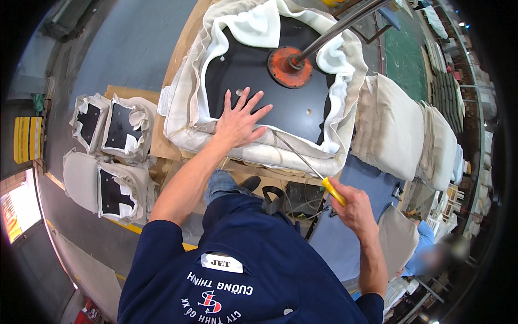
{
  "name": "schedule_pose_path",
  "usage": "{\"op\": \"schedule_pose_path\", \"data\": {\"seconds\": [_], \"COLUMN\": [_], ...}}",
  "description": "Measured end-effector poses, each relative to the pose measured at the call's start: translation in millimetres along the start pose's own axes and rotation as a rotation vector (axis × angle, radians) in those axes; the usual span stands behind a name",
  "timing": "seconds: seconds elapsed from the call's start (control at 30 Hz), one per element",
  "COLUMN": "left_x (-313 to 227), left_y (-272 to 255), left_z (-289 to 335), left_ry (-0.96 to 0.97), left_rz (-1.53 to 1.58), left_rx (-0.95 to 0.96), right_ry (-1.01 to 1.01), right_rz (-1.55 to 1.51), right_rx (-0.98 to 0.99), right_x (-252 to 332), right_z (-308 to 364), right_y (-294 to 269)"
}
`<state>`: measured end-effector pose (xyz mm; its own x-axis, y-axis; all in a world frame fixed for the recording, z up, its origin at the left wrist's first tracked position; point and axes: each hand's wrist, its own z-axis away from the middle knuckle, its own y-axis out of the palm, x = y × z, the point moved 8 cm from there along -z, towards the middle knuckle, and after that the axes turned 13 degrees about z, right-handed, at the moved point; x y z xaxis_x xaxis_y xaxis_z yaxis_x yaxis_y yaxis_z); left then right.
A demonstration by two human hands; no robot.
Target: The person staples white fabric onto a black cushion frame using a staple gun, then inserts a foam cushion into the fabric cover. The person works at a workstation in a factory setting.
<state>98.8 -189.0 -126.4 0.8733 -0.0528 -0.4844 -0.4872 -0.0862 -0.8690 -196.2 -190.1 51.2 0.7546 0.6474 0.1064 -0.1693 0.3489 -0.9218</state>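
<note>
Left hand (240, 121) presses spread fingers on the seat cushion (259, 81); right hand (356, 208), fingers wrapped round the yellow-handled rod (307, 164), angles it toward the cushion's near edge

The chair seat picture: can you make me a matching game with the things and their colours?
Things:
1. Tool handle in the right hand
2. Round plate under the metal pole
3. Seat board under the left hand
4. Fabric round the board

Colours:
A. black
B. cream
C. yellow
D. orange

Pairs: 1-C, 2-D, 3-A, 4-B
</note>
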Motion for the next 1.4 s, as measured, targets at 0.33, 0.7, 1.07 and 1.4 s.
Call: {"op": "schedule_pose_path", "data": {"seconds": [0.33, 0.7, 1.07, 1.4], "left_x": [-8, -7, -9, -5], "left_y": [6, 10, 14, 11], "left_z": [-10, -16, -15, -11], "left_ry": [-0.039, -0.045, -0.045, 0.022], "left_rz": [-0.018, -0.104, -0.149, -0.101], "left_rx": [-0.032, 0.083, 0.095, 0.055], "right_ry": [0.223, 0.328, 0.514, 0.484], "right_rz": [-0.44, -0.655, -2.114, -1.19], "right_rx": [0.009, -0.068, 0.562, 0.08], "right_x": [-38, 11, 45, 23], "right_z": [9, 25, 44, 51], "right_y": [72, 133, 225, 196]}}
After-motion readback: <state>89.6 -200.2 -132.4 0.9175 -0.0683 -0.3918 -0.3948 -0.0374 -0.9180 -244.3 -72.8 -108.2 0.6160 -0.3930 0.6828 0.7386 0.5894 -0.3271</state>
